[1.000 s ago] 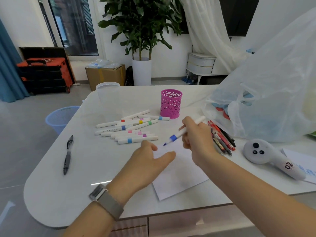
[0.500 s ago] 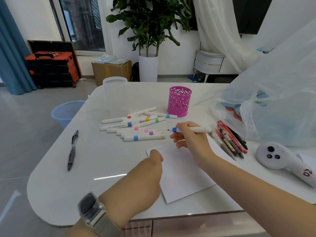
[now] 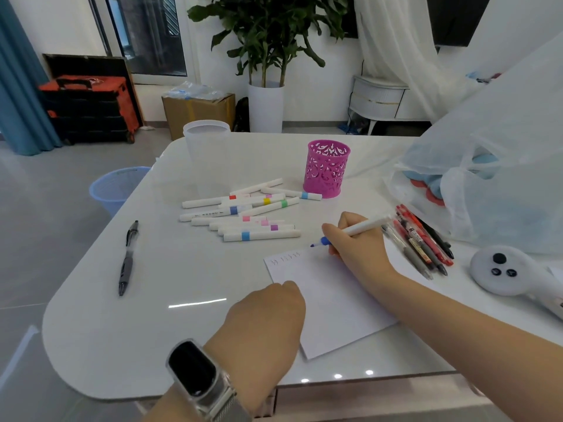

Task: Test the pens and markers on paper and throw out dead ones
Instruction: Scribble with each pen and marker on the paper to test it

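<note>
White and glossy, one rounded surface (image 3: pixel 100 327) fills the view and carries everything else. One large translucent plastic bag (image 3: pixel 505 166) slumps at its right edge, and one sheet of white paper (image 3: pixel 332 315) lies near the front, a short row of faint scribbles along its top left edge. One pink perforated pen cup (image 3: pixel 327 169) stands toward the back, with one clear plastic tub (image 3: pixel 206 144) to its left. One white plush-looking handheld device (image 3: pixel 515 277) with three dark dots rests at the far right. Left of the cup lies a loose pile of about eleven white markers (image 3: pixel 243 213) with coloured bands. Roughly five or six red, black and grey pens (image 3: pixel 419 242) lie side by side between the paper and the bag. One black pen (image 3: pixel 128 257) lies alone, well apart, on the left. The right hand (image 3: pixel 356 242) pinches one uncapped blue-tipped marker (image 3: pixel 353 229) in a writing grip, its tip just above the paper's top edge. The left hand (image 3: pixel 268 324), fingers curled under, rests at the paper's left edge; what it holds cannot be told. One watch (image 3: pixel 198 376) sits on that wrist.
</note>
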